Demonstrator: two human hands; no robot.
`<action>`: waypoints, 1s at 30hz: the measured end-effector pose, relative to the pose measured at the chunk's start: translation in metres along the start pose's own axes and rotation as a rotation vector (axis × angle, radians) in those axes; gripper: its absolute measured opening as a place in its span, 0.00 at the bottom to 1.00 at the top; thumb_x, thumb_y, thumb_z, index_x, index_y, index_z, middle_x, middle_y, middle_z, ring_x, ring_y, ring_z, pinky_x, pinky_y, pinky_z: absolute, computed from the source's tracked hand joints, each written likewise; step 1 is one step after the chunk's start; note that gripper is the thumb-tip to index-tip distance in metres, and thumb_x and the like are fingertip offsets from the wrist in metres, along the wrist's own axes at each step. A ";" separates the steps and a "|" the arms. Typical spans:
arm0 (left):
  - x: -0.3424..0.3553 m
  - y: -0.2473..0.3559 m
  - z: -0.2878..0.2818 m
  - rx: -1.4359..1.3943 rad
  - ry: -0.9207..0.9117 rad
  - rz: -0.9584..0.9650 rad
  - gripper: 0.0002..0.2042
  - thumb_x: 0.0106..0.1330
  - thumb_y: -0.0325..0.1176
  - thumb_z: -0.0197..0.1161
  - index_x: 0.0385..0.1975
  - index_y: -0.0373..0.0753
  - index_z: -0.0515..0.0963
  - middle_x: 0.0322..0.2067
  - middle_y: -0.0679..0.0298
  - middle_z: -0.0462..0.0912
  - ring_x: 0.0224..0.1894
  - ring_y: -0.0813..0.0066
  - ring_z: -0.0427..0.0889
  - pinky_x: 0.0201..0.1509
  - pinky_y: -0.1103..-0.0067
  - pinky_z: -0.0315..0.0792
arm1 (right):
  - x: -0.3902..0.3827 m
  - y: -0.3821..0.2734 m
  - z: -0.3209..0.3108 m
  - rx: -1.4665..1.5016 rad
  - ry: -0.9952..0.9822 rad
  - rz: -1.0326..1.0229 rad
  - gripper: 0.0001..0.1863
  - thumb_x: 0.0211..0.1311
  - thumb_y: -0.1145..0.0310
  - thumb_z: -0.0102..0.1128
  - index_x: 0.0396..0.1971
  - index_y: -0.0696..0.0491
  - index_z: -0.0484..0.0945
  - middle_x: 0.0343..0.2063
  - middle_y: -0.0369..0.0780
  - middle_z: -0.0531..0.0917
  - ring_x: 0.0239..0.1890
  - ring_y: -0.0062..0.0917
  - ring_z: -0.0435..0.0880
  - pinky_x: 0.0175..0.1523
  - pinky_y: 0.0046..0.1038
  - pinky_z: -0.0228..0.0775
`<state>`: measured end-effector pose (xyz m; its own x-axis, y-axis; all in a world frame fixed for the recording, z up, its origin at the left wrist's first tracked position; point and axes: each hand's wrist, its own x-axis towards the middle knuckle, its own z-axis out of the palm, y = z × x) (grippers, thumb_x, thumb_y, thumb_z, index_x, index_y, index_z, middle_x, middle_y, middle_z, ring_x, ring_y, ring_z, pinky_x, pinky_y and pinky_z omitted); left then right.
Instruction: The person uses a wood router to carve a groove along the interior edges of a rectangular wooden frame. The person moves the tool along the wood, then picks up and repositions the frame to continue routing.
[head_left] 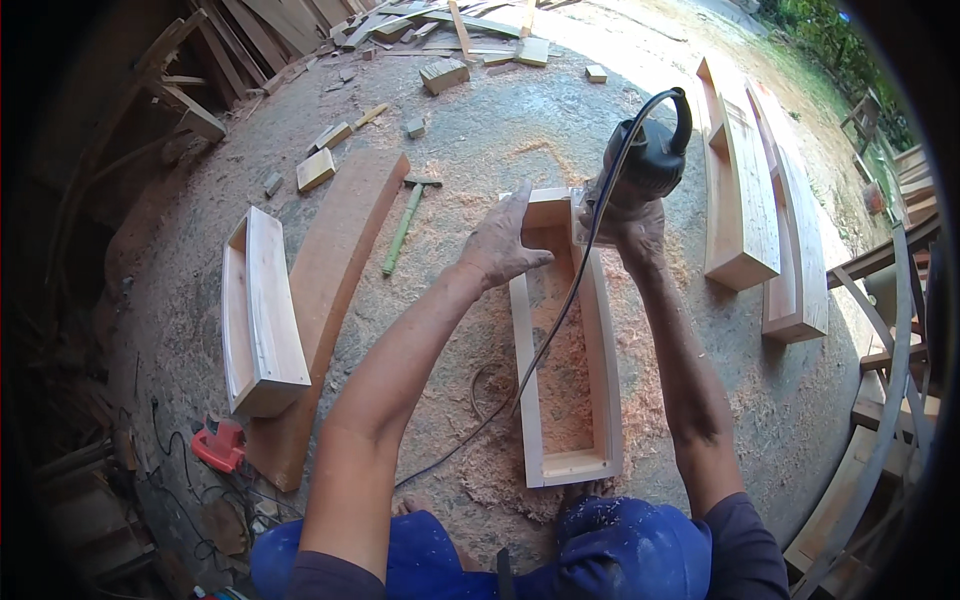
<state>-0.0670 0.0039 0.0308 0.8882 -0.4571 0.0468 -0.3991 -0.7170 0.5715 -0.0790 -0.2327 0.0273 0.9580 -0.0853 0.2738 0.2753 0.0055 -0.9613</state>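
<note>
A long, slightly curved open wooden box (530,466) lies lengthwise in front of me on shavings. At its far left corner is my left hand (503,245), fingertips at the rim, thumb spread over the inside. My right hand (637,228) grips a black handheld power tool, apparently a trim router (645,160), on the box's far right corner. Its base and most of my right fingers are hidden behind the tool. A black cord (539,355) loops from its top down across the box. A green-handled hammer (403,228) lies left of the box.
A reddish plank (355,215) and another box (270,370) lie on the left, beside a red tool (220,445). Two long boxes (740,245) stand at right. Wood offcuts (445,77) lie at the back of the dusty concrete floor (470,150). Stacked wood lines both sides.
</note>
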 end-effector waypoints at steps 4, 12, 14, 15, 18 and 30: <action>0.032 -0.017 0.003 -0.065 -0.094 0.020 0.59 0.53 0.48 0.81 0.79 0.32 0.47 0.72 0.42 0.65 0.75 0.48 0.65 0.80 0.67 0.61 | 0.024 0.015 0.022 -0.018 -0.017 -0.032 0.28 0.45 0.75 0.82 0.49 0.51 0.80 0.40 0.31 0.89 0.43 0.18 0.88 0.51 0.26 0.82; 0.065 -0.025 0.006 -0.256 -0.200 0.007 0.40 0.55 0.44 0.81 0.68 0.42 0.69 0.53 0.56 0.84 0.56 0.63 0.83 0.60 0.69 0.77 | 0.035 0.040 0.046 -0.081 -0.089 0.195 0.38 0.40 0.72 0.86 0.55 0.52 0.75 0.45 0.33 0.86 0.47 0.20 0.86 0.52 0.27 0.80; 0.069 -0.023 0.006 -0.157 -0.218 -0.003 0.35 0.57 0.42 0.81 0.64 0.41 0.73 0.47 0.60 0.88 0.50 0.68 0.86 0.56 0.70 0.79 | 0.038 0.048 0.040 -0.082 -0.111 0.183 0.39 0.42 0.72 0.85 0.57 0.52 0.73 0.46 0.33 0.86 0.47 0.20 0.85 0.53 0.27 0.80; 0.073 -0.025 0.010 -0.110 -0.221 0.010 0.36 0.56 0.43 0.81 0.63 0.41 0.73 0.47 0.60 0.88 0.50 0.68 0.86 0.56 0.70 0.79 | 0.039 0.054 0.036 -0.060 -0.126 0.171 0.39 0.42 0.72 0.84 0.58 0.52 0.72 0.46 0.33 0.85 0.47 0.20 0.85 0.53 0.27 0.80; 0.084 -0.049 0.031 -0.077 -0.203 0.020 0.34 0.56 0.44 0.81 0.61 0.41 0.75 0.48 0.58 0.88 0.50 0.66 0.87 0.56 0.69 0.79 | 0.047 0.072 0.033 0.013 -0.131 0.066 0.40 0.43 0.71 0.84 0.59 0.52 0.72 0.47 0.33 0.85 0.47 0.20 0.85 0.52 0.26 0.80; 0.086 -0.072 0.033 -0.112 -0.142 0.108 0.29 0.60 0.40 0.78 0.61 0.40 0.77 0.49 0.60 0.88 0.52 0.70 0.86 0.57 0.71 0.78 | 0.061 0.081 0.051 0.034 -0.149 0.120 0.36 0.46 0.74 0.79 0.58 0.51 0.73 0.49 0.34 0.85 0.49 0.19 0.85 0.55 0.27 0.79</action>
<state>0.0311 -0.0009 -0.0332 0.7975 -0.6033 0.0013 -0.4554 -0.6006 0.6572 0.0057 -0.1864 -0.0323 0.9847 0.0665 0.1611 0.1586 0.0411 -0.9865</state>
